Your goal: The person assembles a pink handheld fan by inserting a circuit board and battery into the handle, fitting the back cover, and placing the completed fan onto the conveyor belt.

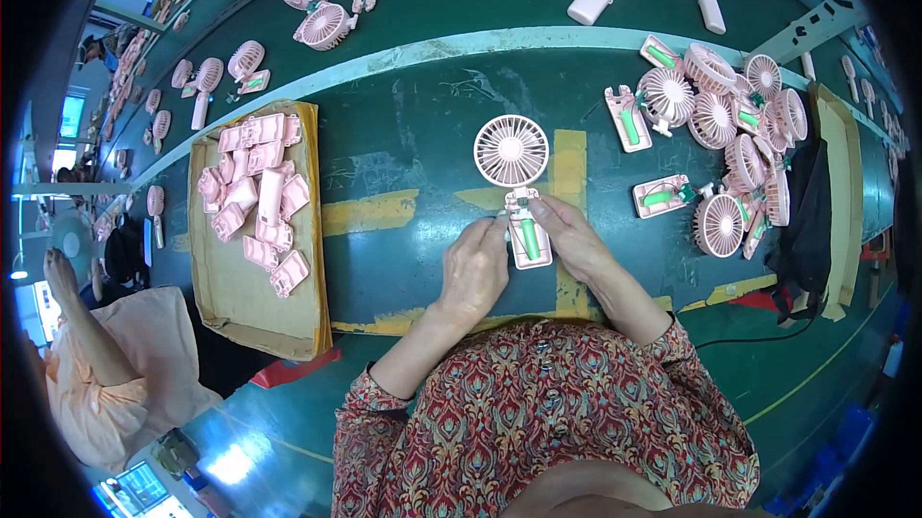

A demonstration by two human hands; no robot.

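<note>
In front of me a pink handheld fan [512, 151] lies with its round grille pointing away from me. Its handle is uncovered, so a green battery [530, 239] and a small circuit board show inside. My left hand [475, 268] grips the handle's left side with fingers closed. On the other side my right hand [574, 241] pinches the handle near the neck, thumb and fingers by the circuit board. Whether a small part sits between those fingertips is hidden.
At left stands a cardboard tray [226, 299] holding several pink handle covers [271, 193]. A pile of open pink fans [715, 120] lies at right, beside a dark cloth [812, 220]. Beyond a pale rail [432, 46] are more fans. Another person [125, 364] works at far left.
</note>
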